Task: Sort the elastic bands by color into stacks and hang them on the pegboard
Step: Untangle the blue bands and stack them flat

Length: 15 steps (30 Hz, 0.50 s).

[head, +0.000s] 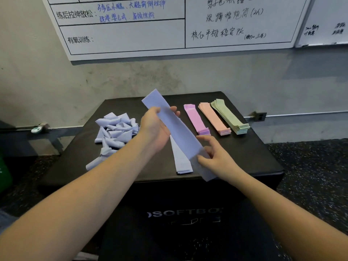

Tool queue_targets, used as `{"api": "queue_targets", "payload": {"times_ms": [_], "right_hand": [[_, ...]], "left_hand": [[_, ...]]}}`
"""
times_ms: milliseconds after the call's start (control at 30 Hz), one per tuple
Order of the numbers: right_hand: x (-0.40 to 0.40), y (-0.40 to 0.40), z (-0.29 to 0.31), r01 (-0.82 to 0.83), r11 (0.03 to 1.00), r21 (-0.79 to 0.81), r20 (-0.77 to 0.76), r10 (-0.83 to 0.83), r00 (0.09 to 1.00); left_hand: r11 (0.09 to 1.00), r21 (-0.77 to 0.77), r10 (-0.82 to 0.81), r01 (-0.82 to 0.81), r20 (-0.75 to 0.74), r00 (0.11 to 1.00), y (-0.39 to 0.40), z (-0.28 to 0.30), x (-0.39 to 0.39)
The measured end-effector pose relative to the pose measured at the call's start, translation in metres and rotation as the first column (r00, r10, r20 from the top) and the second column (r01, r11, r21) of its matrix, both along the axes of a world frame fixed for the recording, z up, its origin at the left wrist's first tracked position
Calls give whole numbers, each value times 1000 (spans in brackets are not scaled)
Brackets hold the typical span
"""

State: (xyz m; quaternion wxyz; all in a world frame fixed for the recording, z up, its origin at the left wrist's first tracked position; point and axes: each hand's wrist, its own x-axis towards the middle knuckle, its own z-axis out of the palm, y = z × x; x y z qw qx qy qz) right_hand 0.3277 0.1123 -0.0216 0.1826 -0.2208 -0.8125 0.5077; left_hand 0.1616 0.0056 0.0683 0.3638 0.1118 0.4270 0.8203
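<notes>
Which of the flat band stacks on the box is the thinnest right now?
The blue stack, lying partly under the held band. It shows only a few layers at its near end, while the purple, pink and green stacks are visibly thicker.

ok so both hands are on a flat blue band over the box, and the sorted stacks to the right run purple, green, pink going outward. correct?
Not quite: the head view shows the order as purple stack, pink stack, then green stack outermost. The rest holds: the left hand and right hand both hold the flat blue band over the box.
</notes>
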Motion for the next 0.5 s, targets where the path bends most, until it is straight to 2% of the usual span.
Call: {"api": "queue_targets", "payload": {"times_ms": [67, 133, 300, 367, 433, 500], "right_hand": [[3, 6, -8, 31, 999, -23, 19, -31, 999], [6, 11, -17, 101, 995, -12, -36, -101, 994], [12, 16, -34, 97, 991, -94, -157, -111, 981], [13, 19, -35, 59, 997, -59, -171, -68, 983], [17, 22, -37, -42, 998, -48, -93, 37, 995], [19, 27, -41, -122, 990, -71, -22, 121, 992]], "left_hand": [[1000, 12, 2, -2, 0, 1000, 7, 1, -12], [1000, -3, 1, -1, -45, 999, 15, 0, -27], [987, -158, 10, -43, -208, 978, 40, -17, -60], [970, -231, 8, -77, -286, 958, 50, -24, -71], [943, -308, 15, -129, -348, 937, 60, -32, -82], [888, -399, 10, -226, -476, 879, 68, -40, -92]]}}
